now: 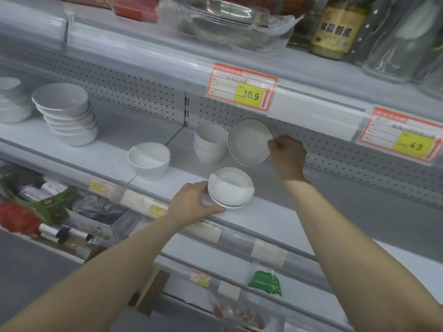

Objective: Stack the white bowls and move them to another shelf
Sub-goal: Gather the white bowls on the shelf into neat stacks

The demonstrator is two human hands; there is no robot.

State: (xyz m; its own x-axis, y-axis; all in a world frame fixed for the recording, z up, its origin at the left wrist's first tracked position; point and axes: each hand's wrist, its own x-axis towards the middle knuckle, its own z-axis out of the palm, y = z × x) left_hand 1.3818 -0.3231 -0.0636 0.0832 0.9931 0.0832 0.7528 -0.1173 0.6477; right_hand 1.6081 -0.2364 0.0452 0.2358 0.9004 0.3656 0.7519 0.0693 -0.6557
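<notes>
A short stack of shallow white bowls with a thin dark rim [231,189] sits near the front edge of the middle shelf [275,219]. My left hand [191,202] grips the stack's left side, thumb on the rim and fingers under it. My right hand [286,153] holds another dark-rimmed white bowl [249,141] by its right rim, tilted on edge, in the air above and behind the stack. A single deeper white bowl [149,160] stands to the left. Two nested white cups or bowls [209,143] stand just behind.
A tall stack of white bowls [68,113] and more white dishes [12,104] stand at the shelf's left. The upper shelf, with price tags [242,87], overhangs closely and carries wrapped plates and jars. Packaged goods fill the lower shelves.
</notes>
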